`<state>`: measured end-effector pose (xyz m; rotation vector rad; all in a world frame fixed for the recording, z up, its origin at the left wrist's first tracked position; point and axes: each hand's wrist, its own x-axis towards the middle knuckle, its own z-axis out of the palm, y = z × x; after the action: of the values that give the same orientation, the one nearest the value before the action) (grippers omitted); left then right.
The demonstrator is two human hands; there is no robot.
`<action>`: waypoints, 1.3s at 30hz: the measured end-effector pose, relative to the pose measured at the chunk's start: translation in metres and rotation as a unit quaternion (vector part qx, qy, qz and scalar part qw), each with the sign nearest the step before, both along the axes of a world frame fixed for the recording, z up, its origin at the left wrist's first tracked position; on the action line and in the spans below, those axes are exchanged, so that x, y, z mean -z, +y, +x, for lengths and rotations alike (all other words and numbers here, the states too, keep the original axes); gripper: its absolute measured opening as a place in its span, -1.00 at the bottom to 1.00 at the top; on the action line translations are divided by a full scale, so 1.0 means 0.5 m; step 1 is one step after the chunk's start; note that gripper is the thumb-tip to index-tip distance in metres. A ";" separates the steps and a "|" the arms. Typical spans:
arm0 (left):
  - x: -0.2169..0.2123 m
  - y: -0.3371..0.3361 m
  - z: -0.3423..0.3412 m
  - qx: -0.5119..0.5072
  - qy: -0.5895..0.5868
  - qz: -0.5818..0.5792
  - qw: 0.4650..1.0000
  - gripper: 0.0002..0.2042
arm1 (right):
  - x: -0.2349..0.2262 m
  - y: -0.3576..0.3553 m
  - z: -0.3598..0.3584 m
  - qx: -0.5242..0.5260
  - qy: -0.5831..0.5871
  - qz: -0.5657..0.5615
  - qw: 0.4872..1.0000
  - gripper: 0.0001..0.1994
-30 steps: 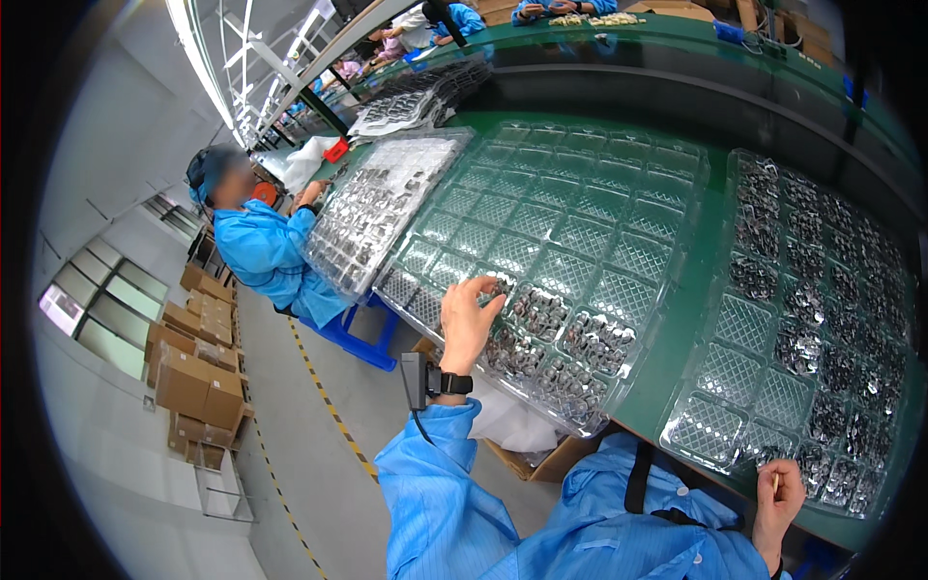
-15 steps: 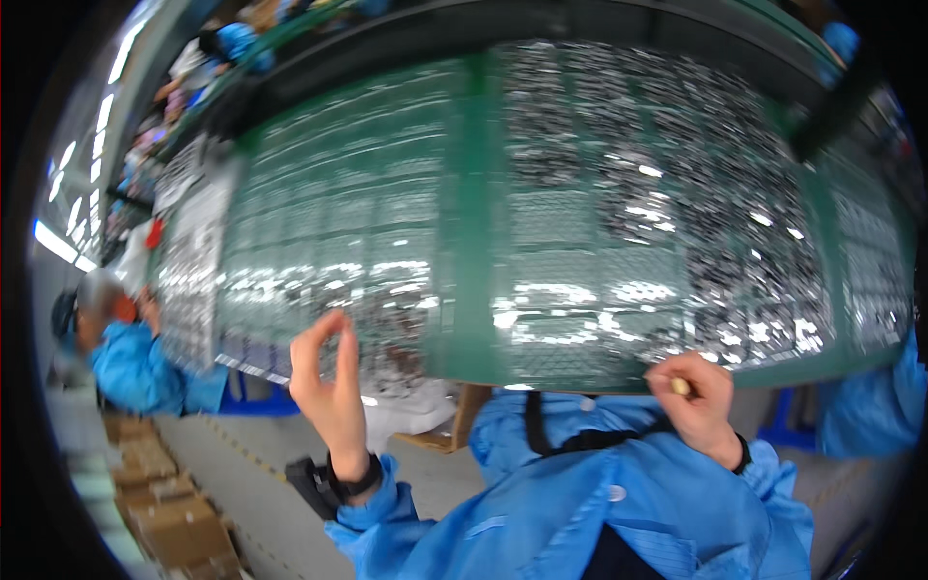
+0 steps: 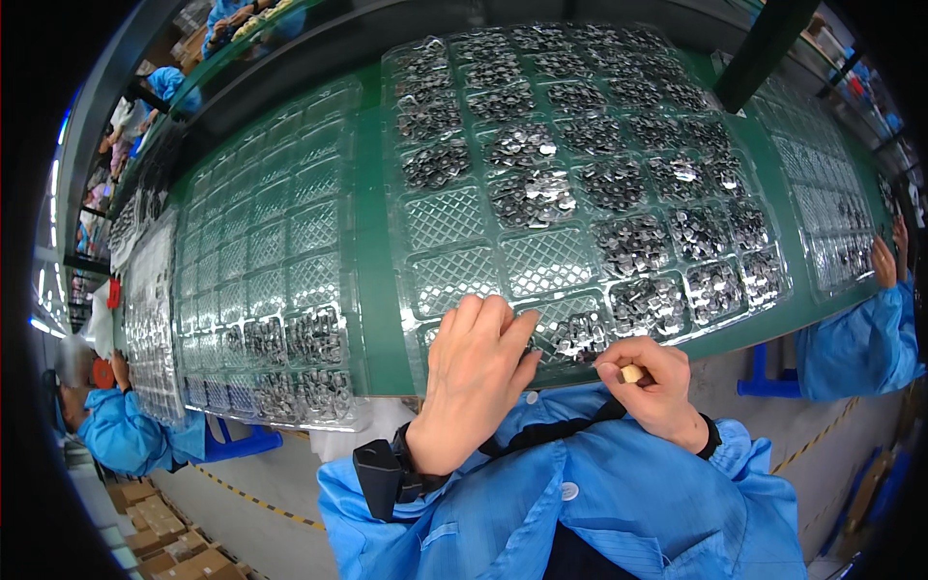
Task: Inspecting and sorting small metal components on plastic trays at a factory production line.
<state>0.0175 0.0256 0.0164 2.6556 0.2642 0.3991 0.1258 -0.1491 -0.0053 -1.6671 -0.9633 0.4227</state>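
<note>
At tray (image 3: 454,222) edge | left hand (image 3: 474,377) flat, open | right hand (image 3: 652,387) pinching stick (image 3: 632,373)

We saw a bright, evenly lit scene; overhead light glared off the clear trays (image 3: 454,232) on the green bench (image 3: 372,290). Fisheye distortion bowed the bench's near edge, a black rim framed everything, and the far corners blurred.

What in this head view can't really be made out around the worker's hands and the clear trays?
- Small tan object in the right hand: curled fingers hide most of it.
- Tray pocket beneath the left hand: the palm covers its contents.
- Metal parts in the clear tray: too small to tell their shape.
- Neighbouring trays: bent and cut off by the fisheye rim.
</note>
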 end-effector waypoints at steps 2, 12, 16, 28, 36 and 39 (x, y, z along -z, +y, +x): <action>0.004 0.002 0.007 0.013 0.035 0.018 0.999 -0.71 | -0.001 -0.003 0.003 -0.002 0.002 0.000 1.000 -0.89; -0.016 -0.011 -0.009 -0.061 0.043 -0.390 0.918 -0.90 | -0.006 0.010 0.000 0.005 0.039 -0.013 0.999 -0.86; 0.009 -0.029 -0.023 -0.044 -0.021 -0.579 0.814 -0.79 | -0.012 0.033 -0.004 -0.069 0.050 -0.028 0.996 -0.79; 0.047 -0.034 -0.033 0.014 -0.264 -0.094 0.960 -0.79 | -0.025 0.046 -0.018 -0.044 0.144 -0.029 0.988 -0.86; 0.045 -0.034 -0.045 0.099 -0.302 0.092 0.944 -0.80 | -0.022 0.050 -0.015 -0.136 0.366 -0.039 0.920 -0.83; 0.043 -0.036 -0.043 0.108 -0.291 0.103 0.945 -0.78 | -0.024 0.050 -0.017 -0.127 0.316 -0.041 0.939 -0.82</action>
<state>-0.0041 0.0077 -0.0050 2.5766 -0.2636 1.1537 0.1173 -0.1239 0.0065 -1.3384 -0.6739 1.1092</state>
